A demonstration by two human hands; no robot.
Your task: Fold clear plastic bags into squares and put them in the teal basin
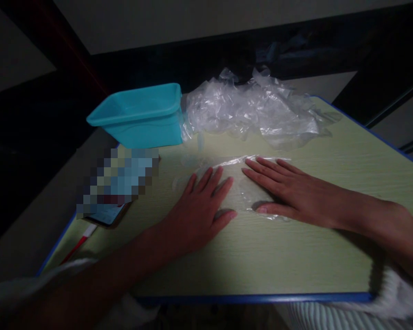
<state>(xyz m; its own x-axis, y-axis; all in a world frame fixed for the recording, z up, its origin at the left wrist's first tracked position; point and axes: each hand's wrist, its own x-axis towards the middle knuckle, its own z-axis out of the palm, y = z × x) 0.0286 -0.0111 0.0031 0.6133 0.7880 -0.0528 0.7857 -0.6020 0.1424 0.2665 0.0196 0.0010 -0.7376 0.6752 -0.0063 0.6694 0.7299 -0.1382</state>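
Observation:
A clear plastic bag [254, 192] lies flat on the pale wood-grain table [248, 261], its edges catching the light. My left hand [203, 206] rests palm down on the bag's left part, fingers spread. On its right part lies my right hand [278, 185], also flat, with the fingers stretched out and the thumb apart. Neither hand grips anything. Beyond the hands is a heap of crumpled clear plastic bags [254, 110].
A turquoise plastic basin [144, 119] stands at the back left, touching the heap. At the left edge lies a phone [110, 213], mostly blurred out, with a red and white cable [79, 245]. Blue edging [261, 298] borders the table.

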